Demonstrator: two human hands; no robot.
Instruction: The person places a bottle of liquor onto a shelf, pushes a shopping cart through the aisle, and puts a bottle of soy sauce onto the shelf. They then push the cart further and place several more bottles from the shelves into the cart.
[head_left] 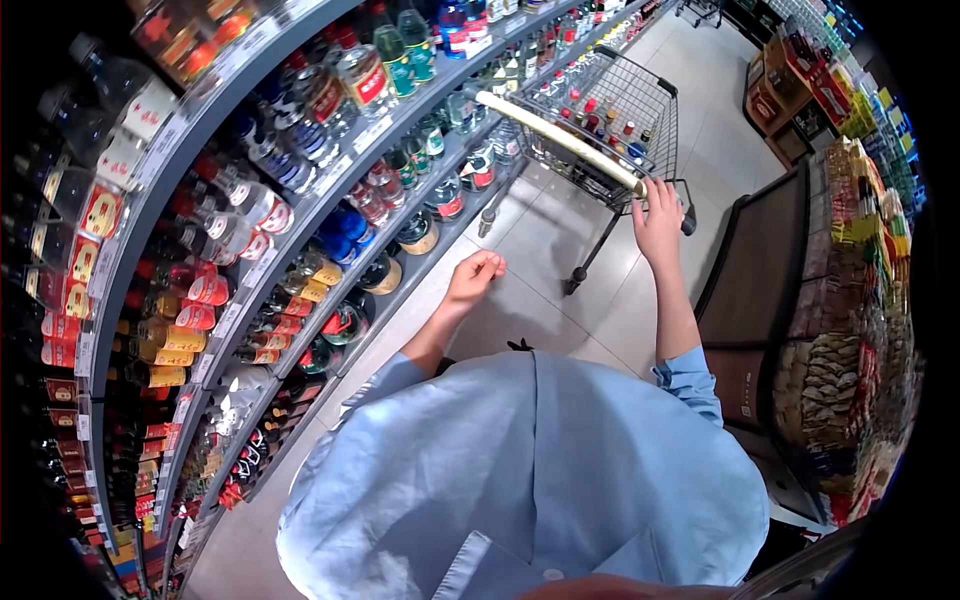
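Note:
My right hand (660, 215) lies over the right end of the pale push handle (565, 138) of a shopping cart, its fingers bent over the bar. The wire cart (655, 110) stands ahead of me in the aisle, with several bottles (610, 128) with red and dark caps inside. My left hand (474, 280) hangs in front of my body, off the handle, with its fingers curled closed. No object shows in it. Close beyond it are the lower bottle shelves.
Long curved shelves (300, 215) full of bottles run along my left side. To the right stands a dark display stand (755, 290) with packaged goods (830, 380) stacked beside it. Cardboard boxes (790, 90) sit farther up on the right. Pale floor tiles (610, 270) run between them.

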